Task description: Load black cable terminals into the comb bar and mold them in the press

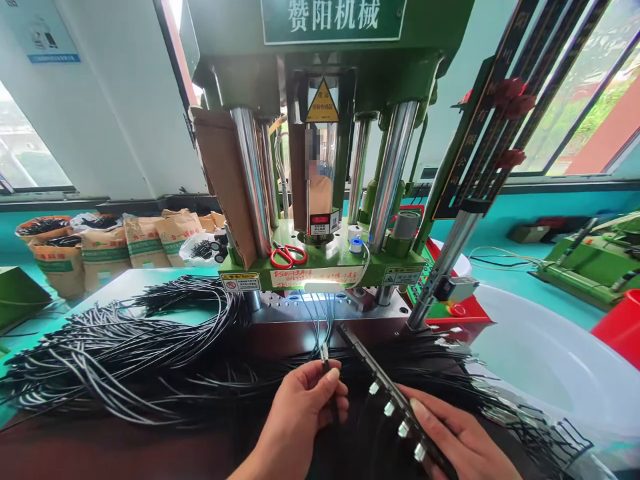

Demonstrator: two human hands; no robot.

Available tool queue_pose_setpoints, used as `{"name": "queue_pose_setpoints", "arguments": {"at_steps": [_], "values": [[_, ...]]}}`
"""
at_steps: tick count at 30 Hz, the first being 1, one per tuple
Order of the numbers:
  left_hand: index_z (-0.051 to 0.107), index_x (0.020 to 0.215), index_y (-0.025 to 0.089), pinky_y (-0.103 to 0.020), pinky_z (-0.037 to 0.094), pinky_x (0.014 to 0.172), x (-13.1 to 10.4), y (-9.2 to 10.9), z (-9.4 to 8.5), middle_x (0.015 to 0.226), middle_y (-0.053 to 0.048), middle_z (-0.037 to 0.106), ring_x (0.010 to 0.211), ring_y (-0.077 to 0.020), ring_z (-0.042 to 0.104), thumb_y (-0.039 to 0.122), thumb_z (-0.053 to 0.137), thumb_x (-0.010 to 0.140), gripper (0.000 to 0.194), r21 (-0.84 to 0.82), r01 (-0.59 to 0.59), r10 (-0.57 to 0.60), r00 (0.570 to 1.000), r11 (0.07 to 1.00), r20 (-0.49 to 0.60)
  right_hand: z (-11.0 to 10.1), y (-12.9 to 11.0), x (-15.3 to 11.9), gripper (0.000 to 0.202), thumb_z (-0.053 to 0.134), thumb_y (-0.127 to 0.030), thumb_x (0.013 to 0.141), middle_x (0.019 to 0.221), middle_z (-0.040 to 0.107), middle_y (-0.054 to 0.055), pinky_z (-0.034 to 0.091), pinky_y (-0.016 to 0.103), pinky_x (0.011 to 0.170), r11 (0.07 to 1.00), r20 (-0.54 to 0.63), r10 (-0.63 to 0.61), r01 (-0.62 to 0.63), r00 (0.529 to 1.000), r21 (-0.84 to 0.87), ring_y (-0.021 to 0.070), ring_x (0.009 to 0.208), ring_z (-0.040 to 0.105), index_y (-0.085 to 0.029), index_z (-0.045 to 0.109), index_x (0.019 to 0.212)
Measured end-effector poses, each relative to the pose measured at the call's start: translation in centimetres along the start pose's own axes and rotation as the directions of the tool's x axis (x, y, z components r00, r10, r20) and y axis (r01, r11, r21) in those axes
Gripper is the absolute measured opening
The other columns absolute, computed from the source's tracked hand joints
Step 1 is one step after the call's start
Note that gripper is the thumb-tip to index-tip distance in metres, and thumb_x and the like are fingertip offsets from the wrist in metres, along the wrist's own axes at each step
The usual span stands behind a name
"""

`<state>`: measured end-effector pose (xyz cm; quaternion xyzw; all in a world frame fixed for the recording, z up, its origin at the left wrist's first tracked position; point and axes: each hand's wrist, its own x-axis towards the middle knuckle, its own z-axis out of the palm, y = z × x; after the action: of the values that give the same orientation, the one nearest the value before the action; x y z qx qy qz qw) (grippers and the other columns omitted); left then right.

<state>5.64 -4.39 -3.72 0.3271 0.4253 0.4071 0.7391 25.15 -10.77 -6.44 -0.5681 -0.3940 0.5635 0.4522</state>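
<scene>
My left hand [307, 407] pinches a black cable near its end, where a small pale connector [325, 352] points up from between thumb and finger. My right hand [450, 430] is closed around the lower end of a long black bar [383, 380], held at a slant. Several white connectors [403, 429] stick out along the bar's left side. Thin cables hang behind the left hand, in front of the press bed. Bundles of black cables [150, 353] lie across the table beneath and beyond both hands.
A green press [325, 260] with steel columns stands ahead, red scissors [289, 256] and a blue tape roll [356, 245] on its ledge. At the right are a large white tub [540, 347] and a red tray [465, 312]. Paper sacks [103, 253] line the left wall.
</scene>
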Motion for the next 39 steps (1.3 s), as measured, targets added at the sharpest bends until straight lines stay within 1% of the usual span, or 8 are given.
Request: {"name": "queue_pose_setpoints", "arguments": {"at_steps": [3,7,23,26,28,34,36,39], "values": [[0.055,0.089,0.013,-0.016,0.035,0.041,0.1,-0.6,0.1,0.058,0.002,0.057,0.042,-0.005,0.046,0.043,0.065,0.078,0.034,0.113,0.001,-0.002,1.0,0.994,0.011,0.0,-0.3,0.0,0.056,0.056,-0.061,0.081,0.054,0.057,-0.001,0.025,0.017,0.035,1.0,0.041,-0.003,0.004,0.999,-0.028,0.0057,0.036,0.037,-0.02,0.064,0.12],[0.05,0.077,0.017,-0.015,0.018,0.03,0.6,-1.6,0.5,0.051,0.006,0.052,0.03,-0.0023,0.032,0.046,0.059,0.08,0.031,0.275,-0.027,0.018,0.999,0.961,0.038,0.2,-0.6,0.0,0.054,0.056,-0.061,0.081,0.06,0.062,0.002,0.026,0.018,0.036,0.999,0.065,-0.007,0.01,0.998,-0.046,0.006,0.038,0.038,-0.021,0.067,0.116],[0.05,0.069,0.017,-0.016,0.017,0.028,1.1,-2.2,0.5,0.051,0.006,0.051,0.027,-0.0022,0.033,0.039,0.059,0.075,0.025,0.377,-0.018,0.016,1.0,0.926,0.01,0.1,-0.1,0.1,0.055,0.05,-0.06,0.085,0.062,0.056,-0.001,0.024,0.016,0.034,0.989,0.134,-0.053,0.071,0.989,-0.132,0.0046,0.039,0.032,-0.02,0.063,0.122],[0.05,0.069,0.017,-0.016,0.018,0.028,1.3,-2.3,0.6,0.05,0.006,0.05,0.027,-0.0022,0.031,0.039,0.061,0.074,0.025,0.378,-0.01,0.018,1.0,0.926,-0.018,0.3,-0.4,-0.1,0.054,0.052,-0.06,0.084,0.07,0.06,0.001,0.029,0.018,0.035,0.983,0.148,-0.065,0.089,0.987,-0.162,0.0057,0.039,0.039,-0.023,0.063,0.122],[0.052,0.07,0.016,-0.017,0.02,0.029,1.4,-2.3,0.7,0.051,0.006,0.051,0.028,-0.0025,0.032,0.039,0.061,0.074,0.025,0.371,-0.011,0.018,1.0,0.928,-0.016,0.4,-0.6,-0.1,0.053,0.053,-0.06,0.083,0.077,0.064,0.003,0.033,0.019,0.036,0.98,0.15,-0.081,0.106,0.985,-0.169,0.0066,0.041,0.043,-0.025,0.064,0.122],[0.058,0.074,0.012,-0.02,0.042,0.047,0.3,-0.2,-0.5,0.055,0.0,0.058,0.047,-0.0092,0.053,0.039,0.073,0.068,0.031,0.329,-0.085,0.12,0.989,0.941,-0.087,-0.5,-0.8,-0.2,0.056,0.053,-0.063,0.08,0.065,0.063,0.004,0.038,0.022,0.034,0.983,0.088,-0.077,0.09,0.993,-0.162,0.0117,0.041,0.047,-0.024,0.067,0.118],[0.058,0.08,0.013,-0.024,0.048,0.057,-0.5,0.7,-1.1,0.056,0.0,0.06,0.054,-0.0111,0.057,0.04,0.076,0.066,0.036,0.209,-0.042,0.066,0.992,0.977,-0.107,-0.9,-0.6,-0.1,0.055,0.054,-0.064,0.079,0.065,0.064,0.005,0.039,0.023,0.033,0.981,0.072,-0.085,0.096,0.994,-0.169,0.0126,0.04,0.048,-0.026,0.068,0.116],[0.054,0.087,0.016,-0.028,0.053,0.064,-1.3,1.4,-1.8,0.065,0.001,0.063,0.063,-0.0135,0.063,0.038,0.079,0.067,0.039,0.007,0.078,-0.078,0.996,0.997,-0.037,-1.3,-0.5,0.0,0.055,0.053,-0.064,0.079,0.057,0.061,0.003,0.038,0.023,0.03,0.979,0.096,-0.077,0.093,0.992,-0.182,0.0126,0.035,0.045,-0.027,0.067,0.118]]}}
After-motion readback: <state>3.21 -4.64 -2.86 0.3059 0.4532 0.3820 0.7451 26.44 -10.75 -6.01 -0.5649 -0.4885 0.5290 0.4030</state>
